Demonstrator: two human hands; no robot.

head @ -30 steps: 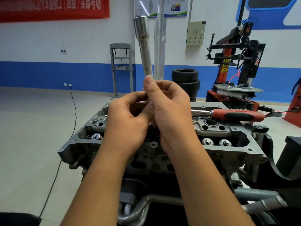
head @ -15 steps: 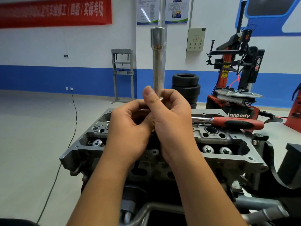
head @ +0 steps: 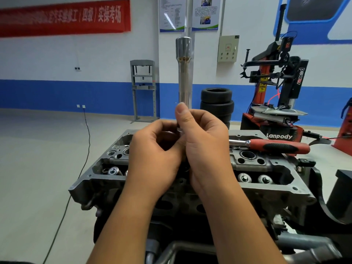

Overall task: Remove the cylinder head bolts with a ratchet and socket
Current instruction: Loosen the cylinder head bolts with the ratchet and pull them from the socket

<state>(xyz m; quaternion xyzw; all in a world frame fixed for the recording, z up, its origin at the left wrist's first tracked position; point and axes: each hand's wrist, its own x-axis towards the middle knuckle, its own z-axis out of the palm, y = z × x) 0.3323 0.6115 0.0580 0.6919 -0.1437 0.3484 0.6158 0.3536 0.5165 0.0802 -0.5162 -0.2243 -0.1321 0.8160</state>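
Observation:
A long chrome extension bar (head: pixel 184 80) with a wider socket end on top stands upright above the cylinder head (head: pixel 276 189). My right hand (head: pixel 205 149) grips its lower part, thumb lying up along the shaft. My left hand (head: pixel 154 157) curls its fingers round the bar's bottom end, right against the right hand. What sits at that bottom end is hidden by the fingers. The ratchet (head: pixel 282 146), with a red and black handle, lies loose on the far right of the head. Valve springs (head: pixel 114 170) show in the head's open cavities.
A tyre changer (head: pixel 282 88) stands behind at the right, and a stack of tyres (head: pixel 217 103) behind the head. A grey press frame (head: pixel 143 88) stands by the blue-striped wall. A black cable (head: pixel 83 164) runs over the floor at the left. Pipes (head: pixel 304 250) lie below the head.
The extension bar has swung from leaning left to standing upright. Both hands have stayed together at its lower end.

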